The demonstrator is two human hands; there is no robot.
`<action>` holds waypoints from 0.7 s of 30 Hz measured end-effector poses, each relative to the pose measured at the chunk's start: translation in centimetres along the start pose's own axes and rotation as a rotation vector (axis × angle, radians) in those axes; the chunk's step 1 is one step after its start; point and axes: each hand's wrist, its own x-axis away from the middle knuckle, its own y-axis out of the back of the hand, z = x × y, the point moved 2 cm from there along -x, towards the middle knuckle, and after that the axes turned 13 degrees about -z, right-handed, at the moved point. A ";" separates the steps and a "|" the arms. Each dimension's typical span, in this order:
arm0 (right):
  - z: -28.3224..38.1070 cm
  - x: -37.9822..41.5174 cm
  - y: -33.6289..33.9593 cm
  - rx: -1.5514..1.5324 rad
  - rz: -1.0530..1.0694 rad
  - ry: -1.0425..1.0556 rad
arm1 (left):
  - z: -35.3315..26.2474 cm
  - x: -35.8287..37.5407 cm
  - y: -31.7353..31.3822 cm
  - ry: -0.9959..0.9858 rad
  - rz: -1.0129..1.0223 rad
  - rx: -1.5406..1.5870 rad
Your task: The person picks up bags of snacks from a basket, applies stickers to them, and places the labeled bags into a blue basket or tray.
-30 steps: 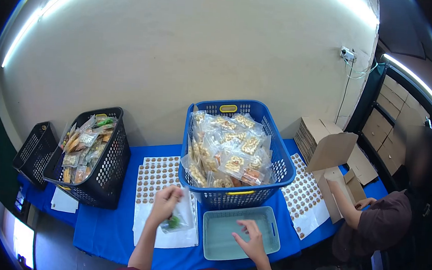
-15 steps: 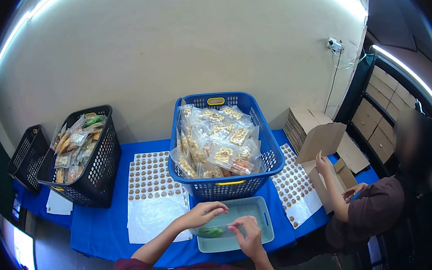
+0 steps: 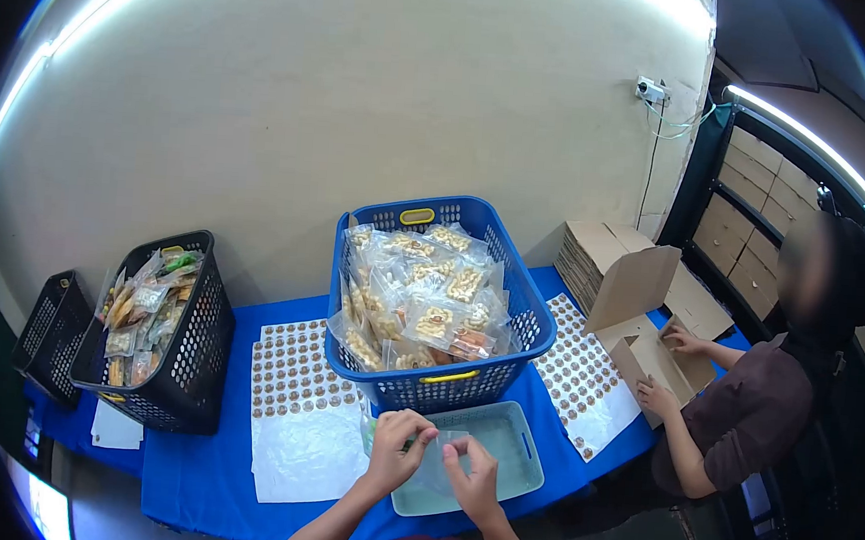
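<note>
Over a pale green tray (image 3: 525, 455), my two hands are close together at a clear plastic bag (image 3: 448, 438). My left hand (image 3: 401, 446) is closed, its thumb and fingertips pinching the bag from the left. My right hand (image 3: 473, 482) pinches the plastic on the other side. Something green shows beside my left hand, mostly hidden by it. Just beyond the tray stands a blue basket (image 3: 414, 397) heaped with clear packets of pale snacks (image 3: 431, 318).
Sticker sheets (image 3: 301, 361) lie left of the blue basket, and another sheet (image 3: 585, 381) lies right. Two black baskets (image 3: 196, 354) stand at the left, one filled with mixed packets. On the right, a person (image 3: 743, 412) handles an open cardboard box (image 3: 637, 284) near stacked flat cartons.
My hands have come closer together, and the bag with the green content has turned left, behind my left hand. The person at the right now has both hands lower on the box.
</note>
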 end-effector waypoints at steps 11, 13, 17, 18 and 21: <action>0.3 0.6 -3.1 -0.030 0.147 0.018 | 1.9 -1.8 2.9 0.066 -0.320 -0.106; 0.1 0.8 -3.4 -0.024 0.196 0.012 | 2.6 -1.9 3.6 0.112 -0.401 -0.101; -1.4 1.8 -4.0 -0.011 0.395 -0.045 | 4.8 -2.4 6.0 0.358 -0.675 0.179; -3.0 2.5 -4.1 0.000 0.450 -0.062 | 5.4 -2.6 6.7 0.494 -0.784 0.339; -5.8 4.0 -4.3 -0.125 0.522 -0.314 | 4.2 -3.1 7.8 0.490 -0.678 0.566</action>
